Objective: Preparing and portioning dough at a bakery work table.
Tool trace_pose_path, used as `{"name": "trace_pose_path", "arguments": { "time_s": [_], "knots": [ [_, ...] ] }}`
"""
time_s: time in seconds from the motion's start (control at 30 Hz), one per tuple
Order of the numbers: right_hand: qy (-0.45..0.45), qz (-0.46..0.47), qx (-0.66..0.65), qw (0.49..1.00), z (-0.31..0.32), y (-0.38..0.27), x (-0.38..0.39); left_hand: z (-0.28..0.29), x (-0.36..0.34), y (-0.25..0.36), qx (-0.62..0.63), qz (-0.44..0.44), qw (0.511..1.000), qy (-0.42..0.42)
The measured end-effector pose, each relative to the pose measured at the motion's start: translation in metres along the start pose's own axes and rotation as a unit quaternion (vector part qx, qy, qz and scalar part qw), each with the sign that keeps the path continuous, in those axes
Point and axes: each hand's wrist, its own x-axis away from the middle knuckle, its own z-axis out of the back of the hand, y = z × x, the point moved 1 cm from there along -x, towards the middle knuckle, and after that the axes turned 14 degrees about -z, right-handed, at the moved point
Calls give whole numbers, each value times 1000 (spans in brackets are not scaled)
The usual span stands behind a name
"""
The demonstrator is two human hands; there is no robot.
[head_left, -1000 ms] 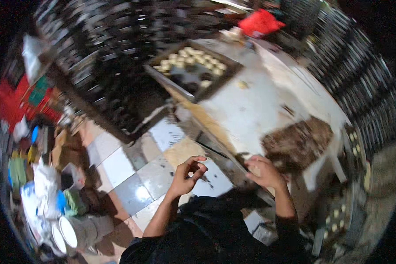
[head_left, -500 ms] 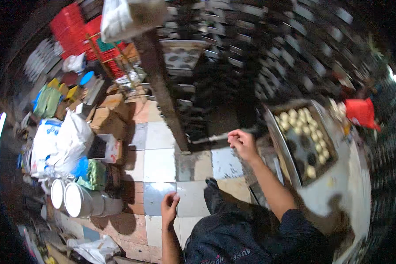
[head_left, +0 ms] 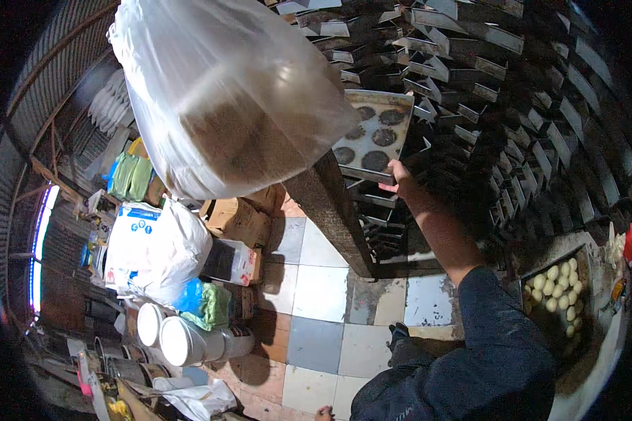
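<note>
My right hand (head_left: 393, 177) reaches out ahead and grips the near corner of a shallow metal baking tray (head_left: 390, 98). The tray rests in a tall dark rack and holds several dark, round, flat patches on a pale surface. My left hand (head_left: 324, 414) barely shows at the bottom edge; how its fingers are set cannot be made out. To the right, a second baking tray (head_left: 588, 258) holds many pale round dough balls (head_left: 551, 291), with dark bare metal toward its near end.
A filled translucent plastic bag (head_left: 260, 91) hangs in front, by a slanting wooden post (head_left: 337, 210). Rack shelves (head_left: 470, 77) rise ahead and right. White sacks (head_left: 165, 245), cardboard boxes (head_left: 235, 221) and white buckets (head_left: 186, 340) stand left on the tiled floor (head_left: 316, 344).
My right hand has moved forward and taken hold of the tray in the rack. My left hand has dropped to the lower edge. The view has swung, bringing the hanging bag closer.
</note>
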Motion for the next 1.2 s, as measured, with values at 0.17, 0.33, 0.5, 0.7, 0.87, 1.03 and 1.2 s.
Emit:
{"name": "trace_pose_path", "arguments": {
  "time_s": [0.17,0.33,0.5,0.7,0.87,1.03,1.2],
  "knots": [
    [-13,-39,-123,992,18,-80,39,2,-23,23,78,52,995,-20],
    [66,-48,-167,982,55,-111,149,1,-84,46,78,12,995,-64],
    [15,43,-297,954,105,-72,291,-7,-122,50,59,-17,988,-140],
    [92,113,-358,922,157,26,504,-9,-175,42,-51,-40,957,-284],
    [63,211,-386,896,140,147,784,-27,-198,45,-78,-103,937,-324],
    [413,302,-306,803,128,309,999,-52,-138,7,-228,-50,878,-418],
    [836,-21,88,542,56,367,1128,-55,-85,-30,-336,-11,737,-587]
  ]
}}
